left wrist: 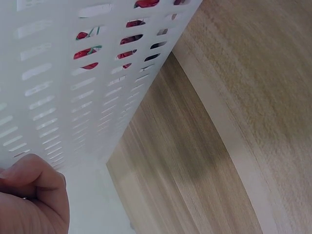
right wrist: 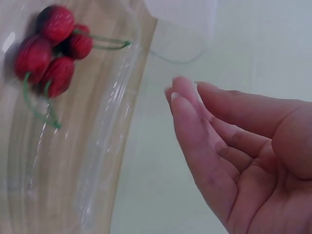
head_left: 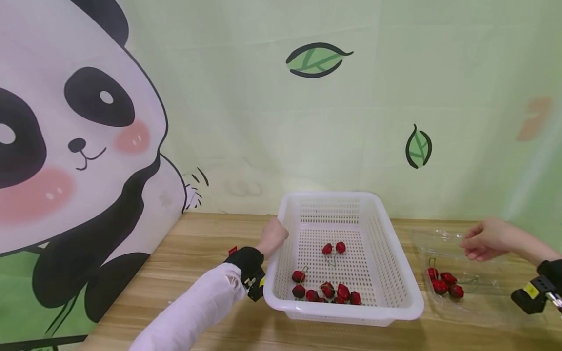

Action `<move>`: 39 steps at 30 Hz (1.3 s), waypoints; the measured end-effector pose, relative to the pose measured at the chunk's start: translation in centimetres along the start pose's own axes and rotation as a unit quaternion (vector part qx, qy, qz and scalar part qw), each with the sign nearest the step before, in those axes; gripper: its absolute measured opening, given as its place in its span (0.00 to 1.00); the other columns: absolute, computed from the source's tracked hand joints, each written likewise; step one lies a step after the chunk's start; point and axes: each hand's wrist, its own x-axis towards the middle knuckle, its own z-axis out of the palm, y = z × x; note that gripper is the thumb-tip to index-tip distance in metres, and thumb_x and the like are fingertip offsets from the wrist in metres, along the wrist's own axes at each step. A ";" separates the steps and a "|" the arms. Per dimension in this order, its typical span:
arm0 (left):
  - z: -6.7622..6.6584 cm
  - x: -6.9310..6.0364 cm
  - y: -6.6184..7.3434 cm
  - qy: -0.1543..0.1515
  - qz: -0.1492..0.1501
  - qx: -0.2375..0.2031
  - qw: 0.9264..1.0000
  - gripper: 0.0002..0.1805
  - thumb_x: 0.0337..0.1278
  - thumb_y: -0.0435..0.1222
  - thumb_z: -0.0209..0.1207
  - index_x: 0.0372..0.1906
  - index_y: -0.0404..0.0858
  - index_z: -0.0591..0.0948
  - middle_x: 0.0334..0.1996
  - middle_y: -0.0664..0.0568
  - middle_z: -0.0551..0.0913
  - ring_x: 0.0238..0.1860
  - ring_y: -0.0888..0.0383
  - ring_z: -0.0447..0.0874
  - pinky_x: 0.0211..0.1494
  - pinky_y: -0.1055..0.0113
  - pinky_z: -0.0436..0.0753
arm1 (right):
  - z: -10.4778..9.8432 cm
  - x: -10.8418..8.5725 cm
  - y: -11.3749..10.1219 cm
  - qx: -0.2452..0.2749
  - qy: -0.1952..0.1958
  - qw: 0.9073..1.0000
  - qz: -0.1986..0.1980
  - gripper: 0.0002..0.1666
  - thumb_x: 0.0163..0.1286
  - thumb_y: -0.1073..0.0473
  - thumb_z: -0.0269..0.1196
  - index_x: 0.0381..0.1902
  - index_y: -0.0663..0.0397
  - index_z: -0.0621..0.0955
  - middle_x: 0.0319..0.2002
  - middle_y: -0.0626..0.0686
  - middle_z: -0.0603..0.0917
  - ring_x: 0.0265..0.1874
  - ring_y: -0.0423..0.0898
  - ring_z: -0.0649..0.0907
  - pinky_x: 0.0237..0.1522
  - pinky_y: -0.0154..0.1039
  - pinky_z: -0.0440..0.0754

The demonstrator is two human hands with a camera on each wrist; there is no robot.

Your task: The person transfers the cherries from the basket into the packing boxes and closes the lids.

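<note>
Left hand [head_left: 273, 237] grips the basket's [head_left: 342, 310] left edge, best held steady; right hand [head_left: 488, 239], empty, hovers near the clear tray [head_left: 439, 240].

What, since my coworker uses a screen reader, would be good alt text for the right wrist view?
A bare right hand, fingers drawn together and holding nothing, shows against a pale green backdrop. At picture left, four red cherries lie in a clear plastic container on a wooden tabletop.
</note>
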 end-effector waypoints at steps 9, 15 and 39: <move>0.0 0.1 0.0 0.001 0.003 0.002 1.000 0.15 0.44 0.21 0.46 0.42 0.23 0.67 0.30 0.41 0.72 0.28 0.49 0.72 0.28 0.57 0.76 | 1.0 0.6 -2.0 -0.015 0.008 1.000 -0.026 0.12 0.64 0.65 0.56 0.34 0.75 0.76 0.24 0.54 0.79 0.23 0.46 0.80 0.28 0.42 0.79; 0.0 -0.1 0.2 0.005 -0.007 0.013 1.000 0.14 0.45 0.22 0.46 0.41 0.23 0.68 0.28 0.41 0.71 0.27 0.49 0.72 0.28 0.57 0.77 | 2.0 1.1 -3.6 -0.027 0.016 0.999 -0.037 0.13 0.64 0.63 0.57 0.35 0.73 0.76 0.24 0.54 0.79 0.23 0.48 0.80 0.29 0.43 0.80; 0.0 -0.2 0.3 0.010 0.004 0.020 1.000 0.12 0.44 0.21 0.47 0.39 0.24 0.68 0.29 0.41 0.71 0.27 0.49 0.71 0.28 0.58 0.75 | 4.5 2.8 -9.2 -0.018 0.024 0.994 -0.108 0.11 0.63 0.65 0.57 0.36 0.73 0.77 0.25 0.55 0.79 0.25 0.50 0.80 0.30 0.42 0.79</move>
